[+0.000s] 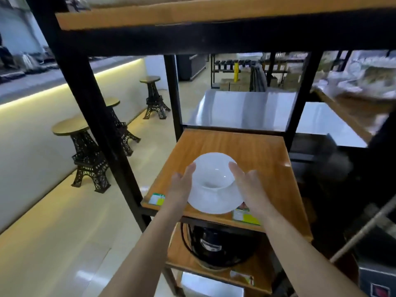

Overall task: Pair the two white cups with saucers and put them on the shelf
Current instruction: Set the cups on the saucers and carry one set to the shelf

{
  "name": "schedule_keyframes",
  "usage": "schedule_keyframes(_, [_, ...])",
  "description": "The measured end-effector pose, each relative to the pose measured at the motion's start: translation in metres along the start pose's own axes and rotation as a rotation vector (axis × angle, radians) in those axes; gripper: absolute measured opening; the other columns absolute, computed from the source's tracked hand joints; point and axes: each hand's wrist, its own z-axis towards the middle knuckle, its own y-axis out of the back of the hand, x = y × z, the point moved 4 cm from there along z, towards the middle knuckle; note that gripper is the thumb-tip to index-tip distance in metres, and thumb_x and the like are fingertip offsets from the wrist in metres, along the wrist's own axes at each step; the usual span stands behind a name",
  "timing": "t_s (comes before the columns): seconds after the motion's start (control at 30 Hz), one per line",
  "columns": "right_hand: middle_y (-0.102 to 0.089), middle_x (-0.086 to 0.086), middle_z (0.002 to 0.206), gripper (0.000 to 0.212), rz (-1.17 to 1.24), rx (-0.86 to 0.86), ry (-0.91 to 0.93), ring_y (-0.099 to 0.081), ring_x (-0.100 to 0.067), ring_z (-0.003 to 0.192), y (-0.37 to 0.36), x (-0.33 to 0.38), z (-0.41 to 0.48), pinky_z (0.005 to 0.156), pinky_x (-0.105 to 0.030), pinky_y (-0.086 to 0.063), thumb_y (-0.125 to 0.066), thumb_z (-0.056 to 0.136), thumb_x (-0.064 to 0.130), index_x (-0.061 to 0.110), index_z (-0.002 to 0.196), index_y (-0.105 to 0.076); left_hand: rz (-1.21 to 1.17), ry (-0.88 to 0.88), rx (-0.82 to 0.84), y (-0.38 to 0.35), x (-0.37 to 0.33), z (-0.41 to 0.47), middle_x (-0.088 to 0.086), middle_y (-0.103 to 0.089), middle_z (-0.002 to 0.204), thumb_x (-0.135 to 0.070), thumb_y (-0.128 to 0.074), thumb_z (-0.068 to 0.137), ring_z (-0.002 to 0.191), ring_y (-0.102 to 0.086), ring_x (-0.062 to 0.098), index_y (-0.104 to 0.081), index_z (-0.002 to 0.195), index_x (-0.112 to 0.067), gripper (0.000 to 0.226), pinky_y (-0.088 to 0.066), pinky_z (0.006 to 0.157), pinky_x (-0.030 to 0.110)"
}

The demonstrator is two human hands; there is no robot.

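Observation:
A white cup stands on a white saucer over the front part of the wooden shelf board. My left hand holds the saucer's left edge and my right hand holds its right edge, fingers stretched along the sides of the cup. I cannot tell whether the saucer touches the board. Only this one cup and saucer are in view.
Black metal posts frame the shelf, with another wooden board above. A black appliance sits on the lower shelf. Price labels stick to the front edge. Tower-shaped stools stand at the left, a steel table behind.

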Motion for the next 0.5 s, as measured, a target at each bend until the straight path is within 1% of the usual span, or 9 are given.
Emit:
schedule_keyframes(0.07, [-0.054, -0.006, 0.07, 0.051, 0.001, -0.057, -0.044, -0.055, -0.018, 0.064, -0.01, 0.003, 0.021, 0.051, -0.026, -0.039, -0.05, 0.084, 0.052, 0.003, 0.091, -0.058, -0.01, 0.012, 0.033, 0.002, -0.005, 0.029, 0.005, -0.061, 0.11, -0.064, -0.055, 0.078, 0.102, -0.058, 0.026, -0.057, 0.117, -0.012, 0.065, -0.046, 0.089, 0.039])
schedule_keyframes(0.1, [-0.056, -0.006, 0.074, 0.053, -0.011, -0.081, -0.061, -0.058, -0.02, 0.068, -0.015, 0.003, 0.032, 0.051, -0.027, -0.04, -0.049, 0.084, 0.053, 0.003, 0.097, -0.06, -0.004, 0.01, 0.059, 0.002, -0.008, 0.045, 0.007, -0.063, 0.103, -0.064, -0.056, 0.077, 0.094, -0.06, 0.025, -0.063, 0.1, -0.014, 0.055, -0.047, 0.083, 0.038])
schedule_keyframes(0.13, [-0.058, -0.007, 0.078, 0.057, -0.027, -0.09, -0.077, -0.06, -0.021, 0.073, -0.022, 0.004, 0.041, 0.053, -0.027, -0.041, -0.049, 0.084, 0.055, 0.003, 0.102, -0.06, 0.023, 0.004, 0.075, 0.004, -0.012, 0.056, 0.006, -0.06, 0.088, -0.06, -0.056, 0.08, 0.08, -0.058, 0.022, -0.059, 0.079, -0.017, 0.043, -0.045, 0.072, 0.034])
schedule_keyframes(0.17, [-0.06, -0.009, 0.082, 0.061, -0.04, -0.089, -0.086, -0.061, -0.022, 0.077, -0.028, 0.006, 0.049, 0.055, -0.027, -0.042, -0.048, 0.083, 0.058, 0.003, 0.106, -0.06, 0.053, 0.0, 0.069, 0.005, -0.015, 0.068, 0.004, -0.054, 0.075, -0.054, -0.056, 0.085, 0.07, -0.053, 0.02, -0.05, 0.066, -0.019, 0.041, -0.041, 0.064, 0.032])
schedule_keyframes(0.2, [-0.061, -0.01, 0.088, 0.065, -0.045, -0.091, -0.087, -0.062, -0.023, 0.082, -0.035, 0.008, 0.057, 0.058, -0.027, -0.043, -0.047, 0.081, 0.061, 0.004, 0.11, -0.059, 0.082, -0.006, 0.053, 0.007, -0.018, 0.079, 0.002, -0.049, 0.069, -0.05, -0.055, 0.087, 0.065, -0.05, 0.018, -0.045, 0.061, -0.019, 0.042, -0.039, 0.062, 0.032])
schedule_keyframes(0.3, [-0.062, -0.01, 0.103, 0.081, -0.093, -0.105, -0.116, -0.063, -0.023, 0.091, -0.048, 0.014, 0.077, 0.063, -0.028, -0.046, -0.042, 0.07, 0.072, 0.008, 0.12, -0.053, 0.076, 0.006, 0.058, 0.01, -0.025, 0.103, 0.003, -0.053, 0.072, -0.047, -0.056, 0.088, 0.064, -0.05, 0.014, -0.048, 0.065, -0.016, 0.04, -0.04, 0.068, 0.032])
schedule_keyframes(0.37, [-0.061, -0.01, 0.108, 0.077, -0.126, -0.117, -0.125, -0.062, -0.024, 0.095, -0.055, 0.018, 0.088, 0.066, -0.029, -0.047, -0.044, 0.075, 0.068, 0.008, 0.122, -0.05, 0.072, 0.011, 0.049, 0.013, -0.027, 0.114, 0.004, -0.056, 0.08, -0.049, -0.056, 0.088, 0.071, -0.053, 0.016, -0.055, 0.083, -0.01, 0.039, -0.04, 0.072, 0.033])
schedule_keyframes(0.43, [-0.06, -0.01, 0.109, 0.077, -0.137, -0.119, -0.136, -0.062, -0.025, 0.098, -0.061, 0.021, 0.096, 0.071, -0.034, -0.049, -0.045, 0.075, 0.067, 0.007, 0.123, -0.048, 0.056, 0.015, 0.036, 0.015, -0.027, 0.126, 0.005, -0.057, 0.088, -0.047, -0.056, 0.088, 0.083, -0.054, 0.02, -0.054, 0.1, -0.006, 0.043, -0.04, 0.073, 0.033])
schedule_keyframes(0.5, [-0.059, -0.011, 0.115, 0.086, -0.15, -0.126, -0.163, -0.061, -0.027, 0.1, -0.066, 0.022, 0.103, 0.079, -0.039, -0.053, -0.043, 0.071, 0.071, 0.006, 0.127, -0.044, 0.058, 0.026, 0.034, 0.016, -0.026, 0.136, 0.002, -0.054, 0.081, -0.046, -0.057, 0.088, 0.083, -0.052, 0.019, -0.05, 0.099, -0.008, 0.04, -0.04, 0.069, 0.03])
